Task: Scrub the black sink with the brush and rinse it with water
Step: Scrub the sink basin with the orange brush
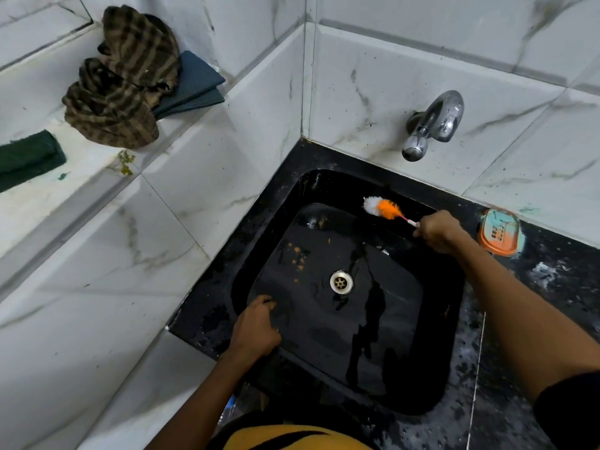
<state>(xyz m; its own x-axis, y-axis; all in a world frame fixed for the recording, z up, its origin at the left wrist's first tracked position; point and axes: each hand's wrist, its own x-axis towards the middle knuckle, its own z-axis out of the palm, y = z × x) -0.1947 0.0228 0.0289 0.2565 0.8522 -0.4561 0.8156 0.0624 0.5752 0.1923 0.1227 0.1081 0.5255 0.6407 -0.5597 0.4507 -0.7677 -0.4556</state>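
Black sink (373,336): set in the tiled corner, basin wet, orange specks left of the drain (341,282).
Brush (382,208): your right hand (439,231) is closed around its handle, bristles against the far wall of the basin beyond the drain (likely working the upper edge).
Left hand (256,326): fingers curled over the sink's near-left rim, holding nothing; probably a brace.
Tap (431,125): on the wall above the far rim, no water running; rinse not begun.
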